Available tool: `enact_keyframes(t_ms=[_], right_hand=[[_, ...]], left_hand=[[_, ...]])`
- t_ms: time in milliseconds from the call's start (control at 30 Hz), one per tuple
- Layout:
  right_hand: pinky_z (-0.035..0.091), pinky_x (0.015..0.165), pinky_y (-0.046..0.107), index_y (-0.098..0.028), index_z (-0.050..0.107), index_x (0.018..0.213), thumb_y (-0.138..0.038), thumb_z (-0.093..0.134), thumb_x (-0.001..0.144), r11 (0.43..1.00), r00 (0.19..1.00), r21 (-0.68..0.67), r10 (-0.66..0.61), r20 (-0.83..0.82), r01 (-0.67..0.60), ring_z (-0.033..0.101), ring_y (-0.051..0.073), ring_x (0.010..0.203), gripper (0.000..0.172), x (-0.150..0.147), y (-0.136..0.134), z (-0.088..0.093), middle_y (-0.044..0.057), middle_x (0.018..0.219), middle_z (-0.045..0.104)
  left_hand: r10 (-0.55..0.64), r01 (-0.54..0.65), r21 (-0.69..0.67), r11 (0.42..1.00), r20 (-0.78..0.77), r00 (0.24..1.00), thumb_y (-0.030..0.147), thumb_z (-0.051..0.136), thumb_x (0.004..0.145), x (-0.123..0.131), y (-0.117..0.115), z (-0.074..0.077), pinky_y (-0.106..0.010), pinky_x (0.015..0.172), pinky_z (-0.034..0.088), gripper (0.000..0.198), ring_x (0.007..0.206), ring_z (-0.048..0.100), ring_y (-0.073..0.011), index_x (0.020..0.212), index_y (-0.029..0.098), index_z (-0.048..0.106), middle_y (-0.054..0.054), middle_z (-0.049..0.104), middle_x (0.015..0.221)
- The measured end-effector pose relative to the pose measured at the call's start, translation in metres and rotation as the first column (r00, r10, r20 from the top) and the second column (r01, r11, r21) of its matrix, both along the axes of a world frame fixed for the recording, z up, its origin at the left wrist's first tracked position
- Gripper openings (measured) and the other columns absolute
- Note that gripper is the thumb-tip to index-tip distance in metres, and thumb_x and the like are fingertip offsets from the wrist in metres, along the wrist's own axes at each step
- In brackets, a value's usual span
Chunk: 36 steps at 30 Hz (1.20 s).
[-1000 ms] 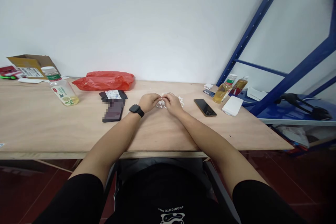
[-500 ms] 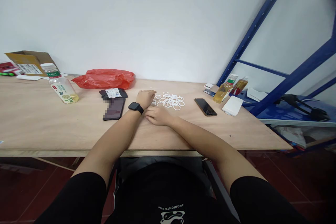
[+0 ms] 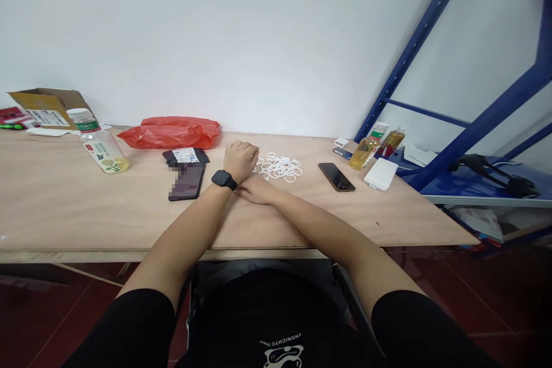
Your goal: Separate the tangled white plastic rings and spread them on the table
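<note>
A loose pile of several white rings [image 3: 280, 165] lies on the wooden table [image 3: 86, 207]. My left hand [image 3: 240, 160], with a black watch [image 3: 223, 179] on its wrist, rests at the left edge of the pile. Its fingers are curled down, hiding whatever is under them. My right hand [image 3: 255, 190] lies flat on the table just in front of the pile, its fingertips tucked beside my left wrist. Nothing shows in it.
A dark phone [image 3: 186, 181] and a black labelled pouch [image 3: 186, 155] lie left of my hands, with a red plastic bag [image 3: 172, 132], a drink bottle [image 3: 102, 149] and a cardboard box [image 3: 43, 106] behind. At right are another phone [image 3: 337, 176], a white power bank [image 3: 381, 173], two bottles [image 3: 366, 149] and a blue rack [image 3: 474, 126].
Both hands were together over the rings a second ago. My right hand has since drawn back toward me and lain down on the table, uncovering the pile. My left hand stays at the pile's left edge.
</note>
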State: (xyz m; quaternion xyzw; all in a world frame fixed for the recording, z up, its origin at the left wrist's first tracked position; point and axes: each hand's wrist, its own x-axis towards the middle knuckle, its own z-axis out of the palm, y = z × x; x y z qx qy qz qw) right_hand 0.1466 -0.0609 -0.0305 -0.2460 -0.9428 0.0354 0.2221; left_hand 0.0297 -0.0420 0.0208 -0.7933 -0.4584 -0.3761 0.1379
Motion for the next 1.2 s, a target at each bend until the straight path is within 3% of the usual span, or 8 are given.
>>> enact_keyframes(t_ms=[100,200,367,467,600,833,1200], right_hand=[[0.043,0.087,0.035,-0.018,0.073,0.090,-0.019,0.063,0.087,1.000,0.999,-0.009,-0.021,-0.037,0.021,0.059,0.022,0.095,0.010,0.018,0.009,0.001,0.008,0.098,0.070],[0.042,0.090,0.036,-0.017,0.072,0.090,-0.015,0.063,0.086,0.992,0.986,-0.006,-0.123,-0.116,0.124,0.057,0.022,0.096,0.010,0.042,0.022,0.003,0.008,0.098,0.067],[0.043,0.088,0.035,-0.020,0.072,0.091,-0.019,0.063,0.087,0.933,0.854,-0.115,-0.360,-0.376,0.342,0.056,0.021,0.095,0.010,0.071,0.039,0.004,0.006,0.094,0.062],[0.044,0.087,0.034,-0.021,0.073,0.092,-0.021,0.061,0.088,0.937,0.819,-0.153,-0.350,-0.454,0.315,0.057,0.019,0.095,0.012,0.073,0.041,0.004,0.005,0.094,0.061],[0.044,0.088,0.034,-0.023,0.074,0.090,-0.021,0.062,0.088,0.949,0.834,-0.125,-0.313,-0.454,0.288,0.057,0.019,0.096,0.012,0.069,0.041,0.002,0.005,0.094,0.062],[0.044,0.088,0.034,-0.021,0.072,0.089,-0.020,0.060,0.089,0.944,0.831,-0.103,-0.325,-0.452,0.313,0.057,0.020,0.096,0.012,0.070,0.040,0.003,0.006,0.095,0.064],[0.044,0.082,0.034,-0.021,0.068,0.082,-0.019,0.058,0.088,0.952,0.866,-0.073,-0.300,-0.400,0.296,0.057,0.020,0.088,0.012,0.068,0.037,0.004,0.005,0.086,0.065]], left_hand=[[0.011,-0.011,0.008,1.000,0.012,1.000,0.030,0.049,0.095,-0.002,0.003,-0.004,-0.044,0.086,0.037,0.025,0.097,0.057,-0.0287,0.096,0.020,0.072,-0.012,0.071,0.099],[0.007,-0.006,-0.018,1.000,0.061,0.998,0.031,0.049,0.095,-0.006,0.009,-0.009,-0.043,0.087,0.040,0.025,0.097,0.059,-0.0278,0.095,0.020,0.072,-0.012,0.071,0.099],[-0.002,0.022,-0.139,0.990,0.139,0.990,0.034,0.047,0.096,-0.012,0.020,-0.021,-0.040,0.089,0.045,0.030,0.097,0.062,-0.0255,0.101,0.018,0.072,-0.011,0.072,0.103],[-0.091,0.122,-0.193,0.974,0.161,0.983,0.035,0.045,0.096,-0.013,0.025,-0.027,-0.038,0.088,0.048,0.034,0.091,0.064,-0.0233,0.105,0.017,0.072,-0.010,0.072,0.100],[-0.217,0.256,-0.202,0.945,0.198,0.956,0.035,0.046,0.096,-0.012,0.026,-0.032,-0.034,0.082,0.051,0.033,0.084,0.065,-0.0193,0.111,0.018,0.071,-0.008,0.073,0.095],[-0.318,0.344,-0.166,0.924,0.167,0.933,0.035,0.054,0.093,-0.006,0.017,-0.026,-0.031,0.079,0.051,0.030,0.074,0.063,-0.0156,0.112,0.018,0.070,-0.007,0.073,0.095],[-0.282,0.302,-0.199,0.932,0.125,0.951,0.032,0.053,0.092,-0.002,0.019,-0.031,-0.032,0.077,0.050,0.024,0.078,0.064,-0.0183,0.100,0.019,0.072,-0.007,0.073,0.090]])
